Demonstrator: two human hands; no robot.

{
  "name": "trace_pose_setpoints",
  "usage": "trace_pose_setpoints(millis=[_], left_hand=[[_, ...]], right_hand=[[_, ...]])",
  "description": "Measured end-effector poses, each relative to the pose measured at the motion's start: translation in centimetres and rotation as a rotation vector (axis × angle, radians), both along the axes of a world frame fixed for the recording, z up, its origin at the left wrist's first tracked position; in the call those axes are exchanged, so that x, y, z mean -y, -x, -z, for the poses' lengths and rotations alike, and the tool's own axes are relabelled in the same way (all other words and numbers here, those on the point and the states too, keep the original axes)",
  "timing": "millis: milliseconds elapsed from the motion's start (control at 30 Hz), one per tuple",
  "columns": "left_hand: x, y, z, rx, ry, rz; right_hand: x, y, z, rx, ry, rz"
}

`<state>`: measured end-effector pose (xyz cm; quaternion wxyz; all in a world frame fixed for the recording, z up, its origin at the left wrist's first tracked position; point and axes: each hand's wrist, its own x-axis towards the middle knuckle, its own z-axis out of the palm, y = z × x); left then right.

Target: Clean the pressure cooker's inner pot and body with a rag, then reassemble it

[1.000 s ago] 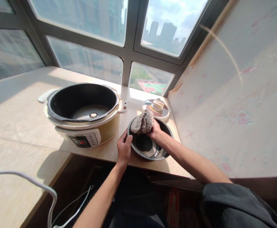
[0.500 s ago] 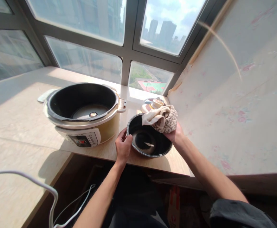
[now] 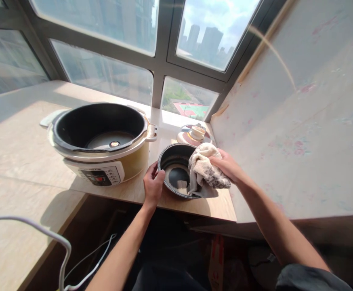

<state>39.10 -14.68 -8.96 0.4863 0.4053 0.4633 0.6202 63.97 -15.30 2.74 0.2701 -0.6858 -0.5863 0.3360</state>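
A dark inner pot (image 3: pixel 173 161) stands on the wooden counter near its front edge. My left hand (image 3: pixel 152 184) grips the pot's left rim, thumb over the edge. My right hand (image 3: pixel 229 166) is closed on a beige and grey cloth (image 3: pixel 205 171) that drapes over the pot's right rim and hangs down into it. Sunlight glints off the pot's floor.
A yellow electric cooker (image 3: pixel 99 141) with an open black cavity stands left of the pot. A round lid (image 3: pixel 194 134) with a knob lies behind the pot by the window. The wall (image 3: pixel 300 113) rises close on the right. A white cable (image 3: pixel 58 250) hangs at lower left.
My right hand has carried the cloth from the pot's far left rim, across the back, down to the right rim. My left hand kept its grip on the left rim.
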Motion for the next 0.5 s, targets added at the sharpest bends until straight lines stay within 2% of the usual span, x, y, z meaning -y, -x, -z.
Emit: trace_pose_setpoints(millis=[100, 233, 300, 433, 500], left_hand=[[-0.1, 0.1, 0.1, -0.032, -0.005, 0.004], [-0.2, 0.2, 0.3, -0.075, -0.040, 0.003], [-0.1, 0.1, 0.3, -0.111, -0.062, -0.011], [0.0, -0.1, 0.2, -0.157, -0.085, -0.044], [0.0, -0.1, 0.2, -0.149, -0.086, -0.046]], right_hand=[[-3.0, 2.7, 1.2, 0.168, 0.072, -0.164], [-6.2, 6.8, 4.0, 0.425, 0.074, -0.286], [-6.4, 8.7, 5.2, 0.518, 0.086, -0.442], [-5.0, 10.8, 6.1, 0.718, 0.082, -0.913], [-4.2, 10.4, 6.1, 0.775, 0.127, -0.998]])
